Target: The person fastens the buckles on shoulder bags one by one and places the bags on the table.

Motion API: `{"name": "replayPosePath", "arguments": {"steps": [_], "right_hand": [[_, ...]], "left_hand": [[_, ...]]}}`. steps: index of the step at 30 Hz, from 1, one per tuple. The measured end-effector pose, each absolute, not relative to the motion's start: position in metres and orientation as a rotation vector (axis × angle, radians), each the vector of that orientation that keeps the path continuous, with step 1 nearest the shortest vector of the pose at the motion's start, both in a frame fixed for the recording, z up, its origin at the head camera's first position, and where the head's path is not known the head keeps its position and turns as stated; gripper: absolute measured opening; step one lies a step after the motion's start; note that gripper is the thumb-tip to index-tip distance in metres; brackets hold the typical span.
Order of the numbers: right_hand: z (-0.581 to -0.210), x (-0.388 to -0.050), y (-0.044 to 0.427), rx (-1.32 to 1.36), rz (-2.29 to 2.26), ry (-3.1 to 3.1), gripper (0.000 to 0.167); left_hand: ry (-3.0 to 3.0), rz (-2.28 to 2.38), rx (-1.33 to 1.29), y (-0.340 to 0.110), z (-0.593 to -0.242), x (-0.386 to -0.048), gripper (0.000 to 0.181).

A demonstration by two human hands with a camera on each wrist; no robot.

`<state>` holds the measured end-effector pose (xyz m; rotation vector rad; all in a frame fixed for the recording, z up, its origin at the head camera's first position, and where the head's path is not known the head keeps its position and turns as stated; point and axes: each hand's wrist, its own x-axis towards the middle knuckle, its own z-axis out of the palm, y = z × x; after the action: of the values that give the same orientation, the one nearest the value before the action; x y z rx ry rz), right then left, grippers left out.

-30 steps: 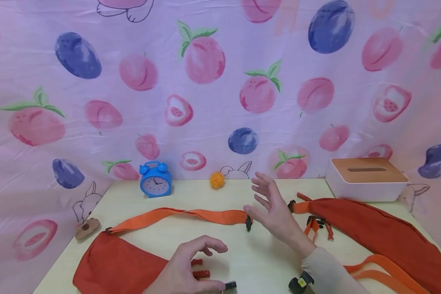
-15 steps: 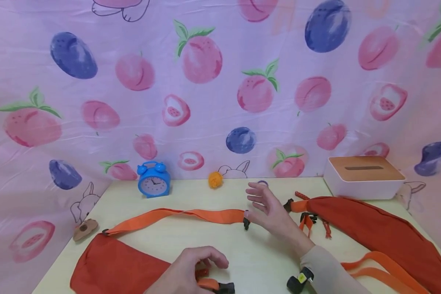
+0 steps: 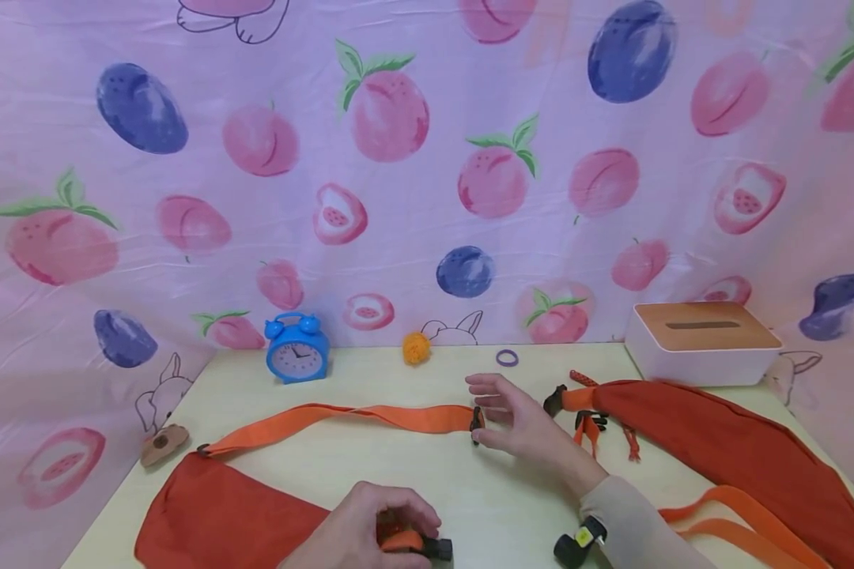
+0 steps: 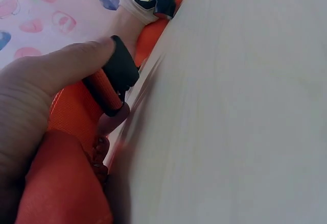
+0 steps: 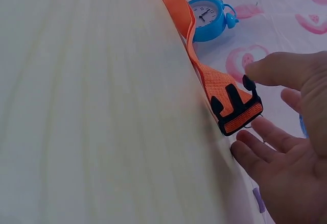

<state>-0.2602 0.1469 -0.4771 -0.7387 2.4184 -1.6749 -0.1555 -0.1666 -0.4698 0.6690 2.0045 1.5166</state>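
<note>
A red waist bag (image 3: 221,506) lies at the left, its orange strap (image 3: 398,419) stretched across the table. My left hand (image 3: 370,521) pinches the black socket half of the buckle (image 4: 120,66) at the bag's near end, thumb on top and a finger underneath. At the strap's far end is the black pronged half of the buckle (image 5: 237,109). Around it hovers my right hand (image 3: 523,419), thumb beside one prong and fingers spread under its base; whether they touch it I cannot tell. The two buckle halves are apart.
Another red waist bag (image 3: 726,442) with orange straps lies at the right. Along the back stand a blue alarm clock (image 3: 297,350), a yellow ball (image 3: 416,348), a purple ring (image 3: 507,358) and a wood-topped tissue box (image 3: 708,348). A brown object (image 3: 164,445) sits at the left edge.
My right hand has come down and left to the pronged buckle half, uncovering the purple ring. My left hand has taken hold of the socket half, which now shows more beside its fingers.
</note>
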Motion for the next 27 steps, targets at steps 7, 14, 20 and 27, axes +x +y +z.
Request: {"name": "replayPosePath", "arguments": {"steps": [7, 14, 20, 27], "right_hand": [[-0.4794, -0.2586, 0.1482, -0.776, -1.557, 2.488, 0.057], [-0.4815, -0.2587, 0.1501, -0.801, -1.470, 2.531, 0.034], [-0.4801, -0.2591, 0.1498, -0.755, -1.444, 2.555, 0.043], [-0.4799, -0.2593, 0.1468, -0.637, -1.408, 2.626, 0.046]], "left_hand": [[2.057, 1.526, 0.702, -0.1643, -0.4718, -0.1540, 0.026], [2.103, 1.540, 0.710, -0.1637, -0.4750, -0.1562, 0.018], [2.113, 1.522, 0.731, -0.1645, -0.4765, -0.1553, 0.011], [2.105, 1.530, 0.674, -0.1636, -0.4725, -0.1526, 0.015]]}}
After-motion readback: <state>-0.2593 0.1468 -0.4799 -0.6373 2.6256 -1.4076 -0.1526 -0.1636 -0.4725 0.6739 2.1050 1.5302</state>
